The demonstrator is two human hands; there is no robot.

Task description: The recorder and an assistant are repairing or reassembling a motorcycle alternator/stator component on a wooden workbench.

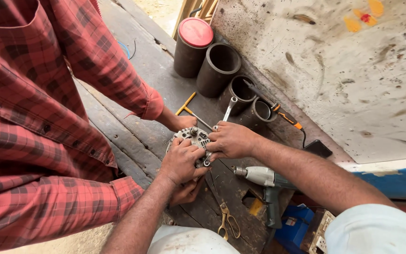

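Four dark cylinders [218, 69], one alternator [194, 139], one impact driver [265, 184], one pair of scissors [228, 220], one spanner [230, 108].

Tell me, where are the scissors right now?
In the head view, the scissors lie on the wooden bench near the bottom centre, just left of the power drill and below the hands.

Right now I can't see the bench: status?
Left hand, right hand gripping round silver alternator. Co-worker's hands on it too.

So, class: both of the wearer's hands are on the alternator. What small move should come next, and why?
Probably keep the left hand and right hand clamped on the alternator: the co-worker's hand also grips it, and the impact wrench lies unused beside them.
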